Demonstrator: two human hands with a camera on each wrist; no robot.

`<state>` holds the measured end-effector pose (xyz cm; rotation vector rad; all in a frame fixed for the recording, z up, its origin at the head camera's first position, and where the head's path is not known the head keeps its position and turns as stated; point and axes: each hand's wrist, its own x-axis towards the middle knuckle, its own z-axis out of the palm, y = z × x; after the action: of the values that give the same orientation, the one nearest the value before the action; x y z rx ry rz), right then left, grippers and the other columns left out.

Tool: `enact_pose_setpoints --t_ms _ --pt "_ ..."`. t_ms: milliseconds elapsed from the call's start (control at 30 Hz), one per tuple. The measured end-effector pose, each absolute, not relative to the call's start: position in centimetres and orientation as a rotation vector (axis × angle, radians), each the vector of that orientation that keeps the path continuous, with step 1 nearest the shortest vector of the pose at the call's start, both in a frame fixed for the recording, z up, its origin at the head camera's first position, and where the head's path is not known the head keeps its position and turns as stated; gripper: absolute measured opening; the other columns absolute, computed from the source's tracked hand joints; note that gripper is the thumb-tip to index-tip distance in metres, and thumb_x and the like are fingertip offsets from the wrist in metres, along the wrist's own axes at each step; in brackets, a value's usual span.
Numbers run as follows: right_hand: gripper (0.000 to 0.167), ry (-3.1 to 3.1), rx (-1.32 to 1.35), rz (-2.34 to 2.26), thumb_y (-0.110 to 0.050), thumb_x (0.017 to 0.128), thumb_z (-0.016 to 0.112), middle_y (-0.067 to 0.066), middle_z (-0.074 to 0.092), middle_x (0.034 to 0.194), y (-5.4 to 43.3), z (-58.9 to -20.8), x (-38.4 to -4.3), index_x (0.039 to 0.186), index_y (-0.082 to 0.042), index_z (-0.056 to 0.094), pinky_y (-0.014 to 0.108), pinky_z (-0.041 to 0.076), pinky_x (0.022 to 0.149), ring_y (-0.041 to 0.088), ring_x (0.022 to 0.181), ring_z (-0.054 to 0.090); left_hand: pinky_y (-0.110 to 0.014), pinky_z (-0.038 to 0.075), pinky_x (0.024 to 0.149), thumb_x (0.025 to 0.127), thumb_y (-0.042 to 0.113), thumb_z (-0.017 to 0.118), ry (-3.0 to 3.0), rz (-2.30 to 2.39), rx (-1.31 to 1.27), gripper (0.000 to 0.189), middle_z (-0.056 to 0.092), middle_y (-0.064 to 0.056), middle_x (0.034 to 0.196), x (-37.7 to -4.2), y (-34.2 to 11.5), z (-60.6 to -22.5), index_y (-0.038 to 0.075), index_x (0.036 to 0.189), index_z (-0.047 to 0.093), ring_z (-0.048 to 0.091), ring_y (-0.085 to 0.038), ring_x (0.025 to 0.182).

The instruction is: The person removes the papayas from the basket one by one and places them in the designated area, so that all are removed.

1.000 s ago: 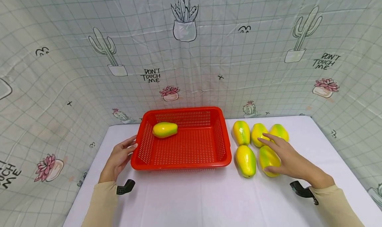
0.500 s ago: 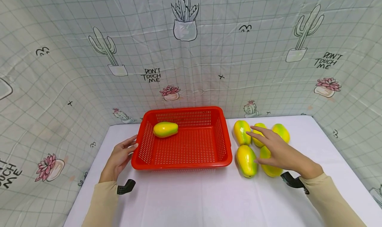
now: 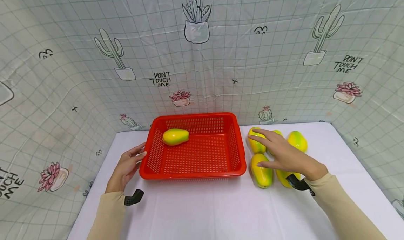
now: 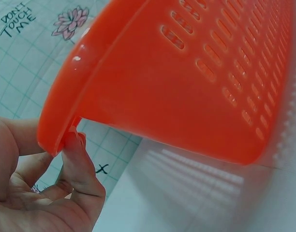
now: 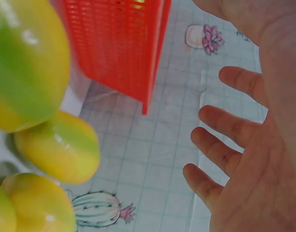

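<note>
A red plastic basket (image 3: pixel 197 159) with slotted sides stands on the table, one yellow-green papaya (image 3: pixel 175 137) lying at its back left. At the basket's left side, my left hand (image 3: pixel 125 168) pinches the rim (image 4: pixel 66 92) between thumb and fingers. To the right of the basket several more papayas lie close together, among them a front-left papaya (image 3: pixel 262 175) and a far-right papaya (image 3: pixel 297 141). Above this group hovers my right hand (image 3: pixel 285 154), fingers spread and holding nothing. It partly hides the back-middle and front-right papayas (image 3: pixel 283 178). The right wrist view shows a gap between fingers and fruit.
A white cloth (image 3: pixel 202 212) covers the table. Grid-patterned fabric (image 3: pixel 217 57) with cactus drawings rises behind and at both sides. Each wrist carries a black camera mount, the left mount (image 3: pixel 134 198) near the basket's front-left corner.
My right hand has moved left over the papayas, from the right-hand ones toward the two nearest the basket. The left hand and the basket have stayed in place.
</note>
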<state>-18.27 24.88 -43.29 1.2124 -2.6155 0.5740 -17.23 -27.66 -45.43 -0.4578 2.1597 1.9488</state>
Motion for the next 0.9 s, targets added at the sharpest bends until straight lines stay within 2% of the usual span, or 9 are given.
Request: enact_pose_setpoints --t_ms 267,400,567,900 --pt "0.087 -2.617 1.264 0.573 -0.023 0.082 0.092 0.022 0.042 0.160 22.9 -42.5 -19.3 0.155 -0.007 0.048 0.068 0.038 0.111 0.042 0.143 0.042 -0.014 0.055 0.085 0.110 0.012 0.054 2.173 1.944 -0.452 0.058 0.038 -0.018 0.154 -17.2 -27.7 -45.4 0.007 0.165 0.035 0.054 -0.012 0.110" --pt "0.087 -2.609 1.287 0.578 -0.017 0.081 0.092 0.022 0.043 0.159 21.7 -42.0 -19.9 0.156 -0.007 0.048 0.067 0.038 0.112 0.041 0.142 0.044 -0.015 0.055 0.084 0.110 0.012 0.054 2.170 1.952 -0.444 0.058 0.040 -0.016 0.151 -17.3 -27.7 -45.5 0.007 0.165 0.035 0.056 -0.009 0.106" --pt "0.083 -2.644 1.302 0.598 -0.019 0.085 0.090 0.022 0.042 0.161 20.2 -41.5 -20.4 0.155 -0.006 0.048 0.067 0.037 0.114 0.042 0.143 0.044 -0.016 0.055 0.083 0.110 0.009 0.054 2.151 1.978 -0.421 0.059 0.042 -0.014 0.147 -17.2 -27.7 -45.4 0.005 0.165 0.034 0.057 -0.007 0.102" --pt "0.082 -2.696 1.360 0.627 -0.026 0.090 0.087 0.018 0.040 0.164 17.5 -40.9 -21.7 0.159 -0.009 0.045 0.064 0.035 0.118 0.041 0.149 0.039 -0.016 0.054 0.084 0.110 0.011 0.054 2.148 1.962 -0.454 0.058 0.041 -0.014 0.149 -17.3 -27.7 -45.3 0.009 0.165 0.036 0.054 -0.013 0.109"
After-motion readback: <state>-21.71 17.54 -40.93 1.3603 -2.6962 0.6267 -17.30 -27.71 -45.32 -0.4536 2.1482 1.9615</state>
